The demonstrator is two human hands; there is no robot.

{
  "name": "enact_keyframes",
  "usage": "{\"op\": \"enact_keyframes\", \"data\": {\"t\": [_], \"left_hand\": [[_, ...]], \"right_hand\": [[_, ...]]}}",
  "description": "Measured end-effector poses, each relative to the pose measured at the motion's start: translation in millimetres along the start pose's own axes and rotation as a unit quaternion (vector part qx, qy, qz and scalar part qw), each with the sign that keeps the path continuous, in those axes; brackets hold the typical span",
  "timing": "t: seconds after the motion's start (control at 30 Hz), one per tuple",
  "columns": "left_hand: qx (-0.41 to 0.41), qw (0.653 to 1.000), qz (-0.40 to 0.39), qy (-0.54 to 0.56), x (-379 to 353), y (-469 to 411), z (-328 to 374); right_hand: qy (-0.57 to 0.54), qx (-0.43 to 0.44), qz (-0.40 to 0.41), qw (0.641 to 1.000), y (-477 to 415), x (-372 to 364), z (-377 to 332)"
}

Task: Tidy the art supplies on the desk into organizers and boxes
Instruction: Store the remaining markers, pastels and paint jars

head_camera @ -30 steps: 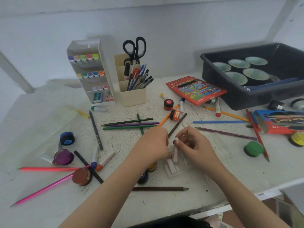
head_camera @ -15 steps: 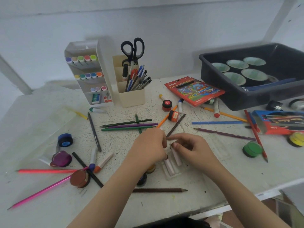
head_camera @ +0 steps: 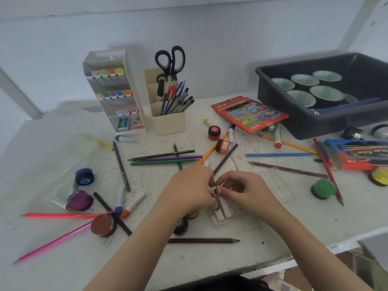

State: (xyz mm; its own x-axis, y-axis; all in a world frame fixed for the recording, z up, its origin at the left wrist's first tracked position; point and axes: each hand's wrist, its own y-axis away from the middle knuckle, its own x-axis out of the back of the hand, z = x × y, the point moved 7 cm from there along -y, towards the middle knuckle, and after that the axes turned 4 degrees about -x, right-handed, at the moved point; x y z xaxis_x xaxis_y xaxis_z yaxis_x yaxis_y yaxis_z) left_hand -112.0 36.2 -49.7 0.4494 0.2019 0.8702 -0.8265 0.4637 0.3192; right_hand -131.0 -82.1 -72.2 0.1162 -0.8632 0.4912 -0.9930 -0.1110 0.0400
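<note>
Head view is the only one we're getting. Where are the hands working?

— Near the middle of the desk's (head_camera: 273, 238) front edge. The left hand (head_camera: 189, 190) and right hand (head_camera: 247, 192) are meeting fingertip to fingertip. Both are curling and pinching a small white piece (head_camera: 212, 189) just above the clear tray (head_camera: 220, 222).

What's been changing?

— A second ago the right hand was bringing a white stick down to the tray. Now two white sticks (head_camera: 224, 207) are lying side by side in it, and both hands are fussing with that white piece. I can't tell whether it's another stick or a scrap of wrapper.

And for the tidying?

— I'm judging that this one small set is getting filled while nearly everything else is waiting. Coloured pencils (head_camera: 163, 159) are lying crossed mid-desk and paint pots (head_camera: 323, 189) are sitting out toward both side edges. None of these are going into the pen holder (head_camera: 168, 122) and marker rack (head_camera: 113, 97) at the back edge, or the dark bin (head_camera: 304, 122) at the back right corner.

Materials?

— The tray is looking like thin transparent plastic, ribbed into slots. The sticks are showing as matte, chalky, blunt bars. The pencils are reading as slim, glossy and pointed, and the pots as squat and round-lidded. The desk's white paint is cracking and looking rough.
</note>
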Motion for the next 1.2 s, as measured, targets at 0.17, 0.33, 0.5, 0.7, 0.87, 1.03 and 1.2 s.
{"op": "enact_keyframes", "data": {"t": [0.17, 0.33, 0.5, 0.7, 0.87, 1.03, 1.2], "left_hand": [[-0.004, 0.998, 0.02, -0.051, 0, 1, 4], [-0.004, 0.998, 0.01, -0.059, 0, -1, 6], [0.004, 0.999, -0.001, -0.039, -2, -3, 2], [0.005, 0.999, -0.007, -0.032, -2, -4, 1], [0.001, 0.999, 0.001, -0.045, -2, -4, 1], [-0.018, 1.0, -0.002, -0.009, -3, -2, 1], [0.022, 0.992, 0.096, 0.085, 27, 6, -24]], "right_hand": [[0.027, 0.005, -0.057, 0.998, -1, 0, -3], [0.047, -0.02, -0.151, 0.987, -1, 1, -1], [0.072, -0.027, -0.161, 0.984, -2, 0, 0], [0.121, -0.009, -0.162, 0.979, -1, -1, -5], [0.186, 0.002, -0.158, 0.97, -1, -6, -10], [0.189, 0.012, -0.153, 0.97, 1, -8, -14], [0.209, 0.051, -0.06, 0.975, -6, 4, -21]]}}
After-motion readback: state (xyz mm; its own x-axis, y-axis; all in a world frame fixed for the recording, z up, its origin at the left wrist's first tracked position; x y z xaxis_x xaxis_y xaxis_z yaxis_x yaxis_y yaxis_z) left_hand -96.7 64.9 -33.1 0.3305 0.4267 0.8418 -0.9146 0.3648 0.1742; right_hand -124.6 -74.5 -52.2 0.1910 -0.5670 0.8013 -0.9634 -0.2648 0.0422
